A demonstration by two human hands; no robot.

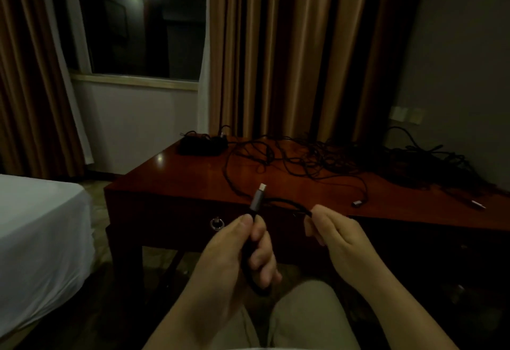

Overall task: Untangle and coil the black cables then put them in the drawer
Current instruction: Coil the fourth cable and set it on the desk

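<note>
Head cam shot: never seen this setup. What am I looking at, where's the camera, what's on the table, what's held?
There is no robot here. One wide-angle camera sits on a person's head and looks forward and down, so both arms enter from the bottom edge. The left hand pinches a black cable just below its grey plug, which points up. The right hand grips the same cable further along. On the dark wooden table lies a tangle of black cables, with a black box at the far left corner. The drawer, with its ring pull, looks closed. A white bed stands at left.
</note>
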